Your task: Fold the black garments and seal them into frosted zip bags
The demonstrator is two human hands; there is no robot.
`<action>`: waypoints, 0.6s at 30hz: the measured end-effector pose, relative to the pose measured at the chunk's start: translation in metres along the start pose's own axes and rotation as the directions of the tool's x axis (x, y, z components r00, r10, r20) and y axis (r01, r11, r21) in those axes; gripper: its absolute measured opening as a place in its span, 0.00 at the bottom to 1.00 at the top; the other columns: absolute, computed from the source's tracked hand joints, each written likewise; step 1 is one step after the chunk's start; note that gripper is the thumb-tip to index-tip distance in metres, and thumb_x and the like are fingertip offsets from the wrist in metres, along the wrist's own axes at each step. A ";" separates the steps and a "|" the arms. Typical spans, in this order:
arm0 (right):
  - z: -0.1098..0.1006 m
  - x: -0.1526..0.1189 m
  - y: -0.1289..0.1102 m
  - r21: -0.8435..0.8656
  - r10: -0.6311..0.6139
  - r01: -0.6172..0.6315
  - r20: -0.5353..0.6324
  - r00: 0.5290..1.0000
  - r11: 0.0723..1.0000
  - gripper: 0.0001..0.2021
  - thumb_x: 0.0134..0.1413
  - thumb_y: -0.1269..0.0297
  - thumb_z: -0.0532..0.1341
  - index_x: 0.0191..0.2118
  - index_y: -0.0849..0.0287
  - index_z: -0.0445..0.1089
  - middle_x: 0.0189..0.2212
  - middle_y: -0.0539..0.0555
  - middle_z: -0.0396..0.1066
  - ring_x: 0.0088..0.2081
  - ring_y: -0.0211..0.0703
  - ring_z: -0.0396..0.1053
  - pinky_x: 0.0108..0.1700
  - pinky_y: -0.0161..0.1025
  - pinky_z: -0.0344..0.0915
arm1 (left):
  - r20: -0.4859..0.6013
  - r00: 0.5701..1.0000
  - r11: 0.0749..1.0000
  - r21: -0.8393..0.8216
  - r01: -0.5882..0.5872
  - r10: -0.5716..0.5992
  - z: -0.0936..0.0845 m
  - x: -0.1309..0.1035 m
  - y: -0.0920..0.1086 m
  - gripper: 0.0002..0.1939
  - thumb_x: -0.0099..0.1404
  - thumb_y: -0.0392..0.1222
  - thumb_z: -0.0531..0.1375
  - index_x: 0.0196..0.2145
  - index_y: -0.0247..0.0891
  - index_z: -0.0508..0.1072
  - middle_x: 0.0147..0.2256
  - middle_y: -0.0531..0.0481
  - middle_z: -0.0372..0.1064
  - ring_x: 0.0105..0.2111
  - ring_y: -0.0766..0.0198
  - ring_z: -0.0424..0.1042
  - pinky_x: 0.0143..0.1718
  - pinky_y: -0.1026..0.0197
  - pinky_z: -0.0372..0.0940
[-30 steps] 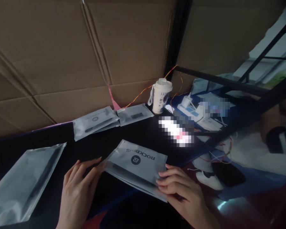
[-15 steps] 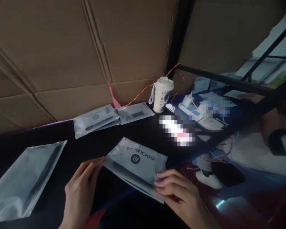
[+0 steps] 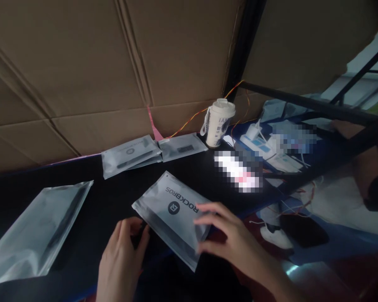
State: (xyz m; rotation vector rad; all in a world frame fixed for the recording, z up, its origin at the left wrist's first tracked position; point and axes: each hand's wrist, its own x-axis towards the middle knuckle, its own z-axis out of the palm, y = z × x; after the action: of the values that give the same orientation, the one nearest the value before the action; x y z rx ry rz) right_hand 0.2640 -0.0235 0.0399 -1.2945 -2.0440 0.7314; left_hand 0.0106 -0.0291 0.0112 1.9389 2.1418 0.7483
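Observation:
A frosted zip bag (image 3: 176, 216) printed ROCKBROS lies at the front of the black table, its near corner reaching past the edge. Over the bag's right side is my right hand (image 3: 227, 230), fingers and thumb spread, slightly blurred; the fingertips overlap the print. My left hand (image 3: 124, 247) is just left of the bag, apart from its zip edge. Its thumb and fingers are curled together in a pinch, with a small dark spot at the tips that I cannot make out.
A larger frosted bag (image 3: 40, 230) lies at the left. Along the cardboard wall are more bags (image 3: 130, 155) and a lidded paper cup (image 3: 219, 123). A power strip (image 3: 255, 144) with cables is at the right, beyond a black metal frame (image 3: 302, 105). Another person's shoe (image 3: 275, 237) shows below.
My left hand has let go of the bag's left corner and drawn back toward me. My right hand has loosened and shifted left over the bag, which now lies lower.

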 end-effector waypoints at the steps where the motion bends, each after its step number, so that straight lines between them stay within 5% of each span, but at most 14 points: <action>1: 0.000 0.010 0.004 -0.013 0.002 -0.002 -0.073 0.997 1.000 0.14 0.53 0.56 0.65 0.46 0.50 0.70 0.52 0.53 0.67 0.55 0.46 0.65 0.56 0.45 0.65 | 0.038 0.999 0.998 -0.057 -0.001 0.003 0.002 -0.005 0.002 0.15 0.65 0.56 0.52 0.35 0.43 0.67 0.34 0.49 0.70 0.33 0.57 0.73 0.31 0.58 0.66; 4: 0.008 0.042 0.014 -0.074 0.099 -0.118 -0.215 0.971 0.990 0.17 0.57 0.53 0.60 0.49 0.55 0.68 0.48 0.57 0.71 0.51 0.49 0.68 0.52 0.47 0.66 | 0.122 0.993 0.986 -0.163 0.012 0.008 0.008 -0.011 0.009 0.16 0.65 0.58 0.53 0.36 0.43 0.69 0.33 0.50 0.71 0.32 0.58 0.73 0.32 0.59 0.66; 7: 0.016 0.071 0.018 -0.142 0.274 -0.299 -0.176 0.946 0.943 0.20 0.58 0.48 0.58 0.47 0.58 0.69 0.40 0.57 0.74 0.44 0.52 0.72 0.43 0.45 0.67 | 0.155 0.988 0.977 -0.207 0.057 -0.025 0.011 -0.009 0.016 0.20 0.64 0.61 0.52 0.39 0.43 0.70 0.33 0.49 0.72 0.32 0.56 0.72 0.33 0.57 0.65; 10: 0.019 0.086 0.016 -0.127 0.346 -0.355 -0.085 0.934 0.926 0.22 0.59 0.43 0.53 0.38 0.57 0.71 0.34 0.56 0.75 0.38 0.51 0.73 0.39 0.42 0.64 | 0.165 0.983 0.977 -0.180 0.113 -0.084 0.011 -0.004 0.021 0.24 0.64 0.64 0.50 0.40 0.42 0.71 0.32 0.49 0.71 0.29 0.55 0.70 0.30 0.56 0.63; 13: 0.020 0.088 0.015 0.048 0.352 -0.350 -0.039 0.935 0.935 0.23 0.60 0.42 0.50 0.29 0.57 0.69 0.28 0.54 0.72 0.33 0.46 0.71 0.35 0.38 0.61 | 0.156 0.983 0.981 -0.151 0.123 -0.099 0.010 -0.001 0.024 0.26 0.63 0.65 0.48 0.36 0.41 0.72 0.31 0.48 0.68 0.31 0.54 0.68 0.32 0.54 0.63; 18: 0.029 0.074 0.009 0.458 0.365 -0.286 -0.093 0.926 0.842 0.20 0.59 0.43 0.53 0.28 0.56 0.63 0.22 0.46 0.62 0.27 0.38 0.62 0.30 0.33 0.57 | 0.023 0.987 0.952 -0.263 0.159 -0.159 0.014 0.005 0.022 0.30 0.59 0.67 0.50 0.40 0.38 0.72 0.42 0.42 0.62 0.45 0.46 0.64 0.47 0.43 0.62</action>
State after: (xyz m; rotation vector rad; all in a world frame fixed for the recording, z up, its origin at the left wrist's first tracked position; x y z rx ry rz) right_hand 0.2226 0.0444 0.0291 -1.3905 -1.4162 1.1137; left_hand 0.0355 -0.0197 0.0103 1.6122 2.0451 0.9447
